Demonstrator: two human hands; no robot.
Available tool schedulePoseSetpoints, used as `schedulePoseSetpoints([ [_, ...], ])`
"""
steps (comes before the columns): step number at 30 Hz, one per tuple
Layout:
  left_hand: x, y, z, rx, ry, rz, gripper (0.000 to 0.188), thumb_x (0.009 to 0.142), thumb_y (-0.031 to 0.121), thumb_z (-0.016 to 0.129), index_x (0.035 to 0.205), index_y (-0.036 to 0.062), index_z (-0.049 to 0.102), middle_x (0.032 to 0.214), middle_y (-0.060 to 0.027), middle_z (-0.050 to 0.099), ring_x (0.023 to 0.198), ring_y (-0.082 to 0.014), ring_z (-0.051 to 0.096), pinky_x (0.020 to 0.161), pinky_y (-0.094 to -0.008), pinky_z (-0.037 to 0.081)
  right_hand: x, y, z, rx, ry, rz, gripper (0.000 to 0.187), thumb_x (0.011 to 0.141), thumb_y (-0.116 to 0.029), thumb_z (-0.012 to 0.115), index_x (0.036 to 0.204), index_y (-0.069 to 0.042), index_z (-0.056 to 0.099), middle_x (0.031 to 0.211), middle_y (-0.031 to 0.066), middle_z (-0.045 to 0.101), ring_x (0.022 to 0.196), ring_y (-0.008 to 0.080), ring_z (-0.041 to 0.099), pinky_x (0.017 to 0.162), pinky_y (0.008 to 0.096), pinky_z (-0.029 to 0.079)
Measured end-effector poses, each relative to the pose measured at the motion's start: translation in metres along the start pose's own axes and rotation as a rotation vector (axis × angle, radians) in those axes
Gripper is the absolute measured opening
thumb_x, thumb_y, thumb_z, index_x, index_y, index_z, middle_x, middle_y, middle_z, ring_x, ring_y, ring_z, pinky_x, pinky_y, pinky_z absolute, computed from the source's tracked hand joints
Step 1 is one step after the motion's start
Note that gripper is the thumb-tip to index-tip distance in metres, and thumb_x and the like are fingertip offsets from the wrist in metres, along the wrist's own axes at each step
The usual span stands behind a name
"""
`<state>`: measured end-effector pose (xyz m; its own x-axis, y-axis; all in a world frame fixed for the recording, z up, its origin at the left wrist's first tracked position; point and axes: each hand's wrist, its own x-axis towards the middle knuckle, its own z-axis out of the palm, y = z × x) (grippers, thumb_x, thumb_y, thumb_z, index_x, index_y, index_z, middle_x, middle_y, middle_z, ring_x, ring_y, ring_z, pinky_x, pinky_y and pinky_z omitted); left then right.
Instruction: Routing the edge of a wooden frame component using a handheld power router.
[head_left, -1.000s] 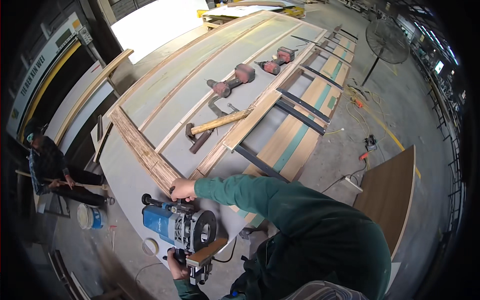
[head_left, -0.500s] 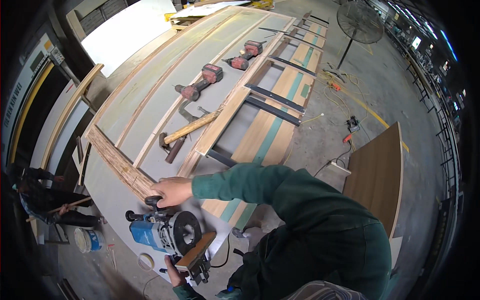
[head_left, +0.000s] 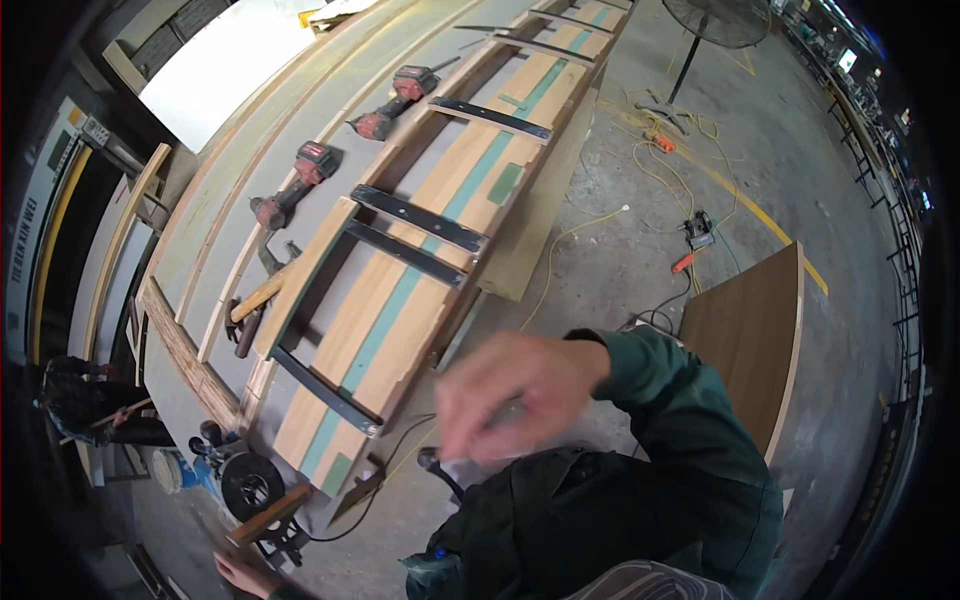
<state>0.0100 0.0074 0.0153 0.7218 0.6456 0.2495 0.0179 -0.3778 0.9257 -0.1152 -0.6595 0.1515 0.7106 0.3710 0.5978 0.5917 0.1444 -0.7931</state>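
Observation:
A blue router (head_left: 252,488) with a black round base and a wooden fence strip lies tipped at the near end of the worktable. Just below it, my left hand (head_left: 247,576) shows at the lower edge with its visible fingers stretched out, seemingly apart from the tool. My right hand (head_left: 515,395) is in the air to the right of a wooden frame (head_left: 400,275) with black crosspieces and green strips. Its bent fingers are smeared by motion, and nothing distinct shows in them. A power cord trails from the router past the frame's near end.
Two red-and-black cordless drills (head_left: 295,185) and a wooden-handled hammer (head_left: 262,292) lie left of the frame. A brown panel (head_left: 745,345) leans at right. Cords (head_left: 680,190) and a standing fan (head_left: 690,70) occupy the floor. Another person (head_left: 90,405) is at far left.
My right hand has let go of the router's handle and swung right, away from the table. In view, the router, frame and drills sit further left, and my left hand appears lower left.

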Motion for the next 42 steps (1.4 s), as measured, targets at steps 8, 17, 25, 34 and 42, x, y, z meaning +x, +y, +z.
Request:
schedulePoseSetpoints([
  [8,-0.266,0.252,0.270,-0.003,-0.593,0.663,0.033,0.096,0.013,0.058,0.126,-0.0019,0.054,0.122,-0.0109,0.059,0.113,-0.0212,0.054,0.101,-0.0322,0.039,-0.062,-0.126,-0.021,0.254,0.118,-0.580,0.037,0.097,-0.030,0.059,0.101,0.006,0.068,0.092,0.0159,0.063,0.064,0.0278,0.059,0.053,0.0395,0.048],
  [17,-0.419,0.315,0.395,-0.203,-0.967,0.731,0.029,0.090,0.011,0.064,0.117,0.0012,0.058,0.114,-0.0112,0.058,0.111,-0.0233,0.054,0.100,-0.0337,0.039,-0.115,-0.180,-0.118,-0.034,0.041,-0.450,0.036,0.100,-0.029,0.051,0.098,0.003,0.068,0.095,0.0170,0.064,0.073,0.0316,0.062,0.059,0.0393,0.052],
  [25,-0.498,0.291,0.546,-0.132,-1.049,0.813,0.042,0.083,0.019,0.073,0.119,0.0026,0.060,0.114,-0.0177,0.061,0.106,-0.0355,0.057,0.093,-0.0404,0.046,-0.135,-0.143,-0.203,-0.183,0.207,-0.121,0.015,0.084,-0.005,0.070,0.096,0.004,0.072,0.078,0.0105,0.062,0.066,0.0238,0.061,0.053,0.0327,0.048],
  [34,-0.562,0.302,0.621,0.311,-0.923,0.792,0.073,0.081,0.051,0.067,0.139,0.0104,0.049,0.144,-0.0174,0.042,0.130,-0.0390,0.038,0.108,-0.0577,0.024,-0.165,-0.029,-0.372,-0.432,0.041,0.747,0.022,0.084,-0.007,0.069,0.106,-0.007,0.067,0.083,0.0074,0.064,0.075,0.0256,0.062,0.064,0.0333,0.049],
  [42,-0.555,0.313,0.629,0.409,-0.990,0.793,0.066,0.078,0.049,0.071,0.137,0.0232,0.055,0.147,-0.0095,0.042,0.129,-0.0359,0.040,0.108,-0.0560,0.025,-0.121,0.068,-0.513,-0.668,0.081,0.683,0.025,0.087,-0.005,0.066,0.112,-0.004,0.066,0.093,0.0066,0.066,0.078,0.0128,0.061,0.066,0.0262,0.048],
])
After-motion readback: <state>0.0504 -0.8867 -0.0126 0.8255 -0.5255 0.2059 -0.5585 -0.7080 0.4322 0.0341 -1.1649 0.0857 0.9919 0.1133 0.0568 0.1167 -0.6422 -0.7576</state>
